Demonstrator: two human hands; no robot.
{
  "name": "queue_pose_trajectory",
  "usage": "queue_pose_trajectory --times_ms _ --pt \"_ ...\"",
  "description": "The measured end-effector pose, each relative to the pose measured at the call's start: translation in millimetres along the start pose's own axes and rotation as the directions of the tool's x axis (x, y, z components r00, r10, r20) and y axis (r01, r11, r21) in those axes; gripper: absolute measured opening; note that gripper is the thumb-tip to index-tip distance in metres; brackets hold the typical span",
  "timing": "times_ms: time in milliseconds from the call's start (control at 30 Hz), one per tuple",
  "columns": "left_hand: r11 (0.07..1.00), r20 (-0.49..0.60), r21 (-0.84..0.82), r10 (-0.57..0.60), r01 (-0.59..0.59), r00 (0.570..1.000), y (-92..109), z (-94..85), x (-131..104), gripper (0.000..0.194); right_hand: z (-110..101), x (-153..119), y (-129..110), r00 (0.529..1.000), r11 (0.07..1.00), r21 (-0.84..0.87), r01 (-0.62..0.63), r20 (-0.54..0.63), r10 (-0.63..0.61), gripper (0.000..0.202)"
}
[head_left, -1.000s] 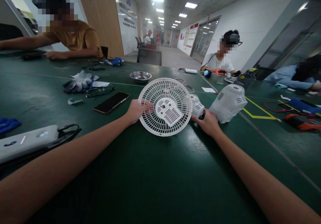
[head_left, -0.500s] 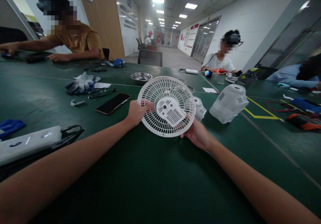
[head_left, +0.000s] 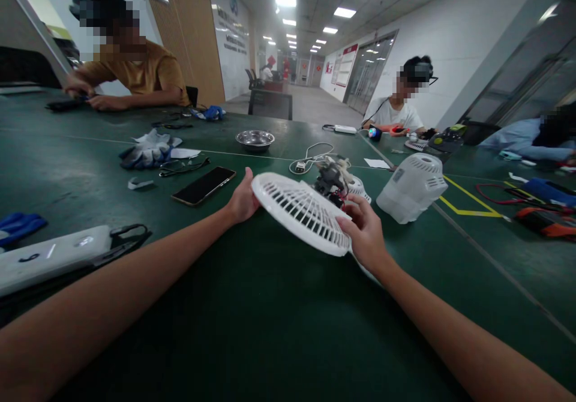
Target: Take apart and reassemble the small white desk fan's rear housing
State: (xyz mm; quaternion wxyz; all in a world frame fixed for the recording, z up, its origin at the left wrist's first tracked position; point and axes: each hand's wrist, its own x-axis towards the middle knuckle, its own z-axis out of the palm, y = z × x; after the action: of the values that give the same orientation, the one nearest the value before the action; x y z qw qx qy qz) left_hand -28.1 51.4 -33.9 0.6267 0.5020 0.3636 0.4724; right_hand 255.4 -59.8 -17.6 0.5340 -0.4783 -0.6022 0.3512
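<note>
A round white fan grille [head_left: 301, 213] is held tilted above the green table, its slatted face turned toward the table's near side. My left hand [head_left: 244, 200] supports its left rim, thumb raised and the other fingers partly hidden. At the right rim, my right hand [head_left: 365, 232] grips the grille with thumb and fingers. A dark motor with wires [head_left: 332, 177] shows behind the grille, close to my right fingertips. Behind that lies a white vented part [head_left: 360, 189], partly covered. A translucent white housing [head_left: 411, 189] stands to the right.
On the green table [head_left: 252, 330] lie a phone [head_left: 204, 185], gloves [head_left: 149, 150], a metal bowl [head_left: 255, 140], a white cable [head_left: 315, 153] and a white device [head_left: 54, 258]. An orange tool [head_left: 544, 222] is at the right. Several people sit around.
The grille has tipped from facing me to a flatter slant, bringing the motor and wires into view. My right hand has come up from beneath to its right edge. A person's arm at left drew in.
</note>
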Motion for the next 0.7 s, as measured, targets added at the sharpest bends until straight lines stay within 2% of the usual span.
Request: queue_pose_trajectory --times_ms 100,300,467,533,600,667,700 --pt "0.987 0.103 -0.073 -0.134 0.142 0.986 6.1 -5.4 -2.1 0.07 -6.2 -0.7 3.0 0.995 0.977 -0.19 0.102 0.034 -0.097 0.064" --pt "0.957 0.107 -0.115 -0.255 0.267 0.961 0.2 -10.2 3.8 0.02 -3.1 2.8 6.6 0.977 0.902 -0.382 0.203 0.136 -0.162 0.069" --pt "0.943 0.093 -0.07 -0.318 0.325 0.943 -4.0 -12.0 10.6 0.017 -10.1 7.4 0.9 0.943 0.819 -0.48 0.315 0.259 -0.21 0.065" --pt "0.945 0.069 -0.071 -0.316 0.321 0.946 -4.2 -11.1 11.7 0.018 -20.1 12.8 2.5 0.938 0.788 -0.51 0.344 0.211 -0.273 0.057" --pt "0.947 0.05 -0.076 -0.309 0.313 0.95 -4.3 -9.7 12.1 0.017 -33.6 21.3 8.7 0.934 0.744 -0.584 0.324 0.072 -0.35 0.053" --pt "0.95 0.033 -0.071 -0.302 0.304 0.953 -4.5 -8.2 12.1 0.015 -48.0 31.3 18.9 0.918 0.706 -0.659 0.26 -0.058 -0.392 0.059" --pt "0.951 0.027 -0.065 -0.3 0.301 0.953 -4.6 -7.7 12.2 0.015 -54.6 36.2 24.9 0.919 0.691 -0.684 0.233 -0.078 -0.387 0.065"
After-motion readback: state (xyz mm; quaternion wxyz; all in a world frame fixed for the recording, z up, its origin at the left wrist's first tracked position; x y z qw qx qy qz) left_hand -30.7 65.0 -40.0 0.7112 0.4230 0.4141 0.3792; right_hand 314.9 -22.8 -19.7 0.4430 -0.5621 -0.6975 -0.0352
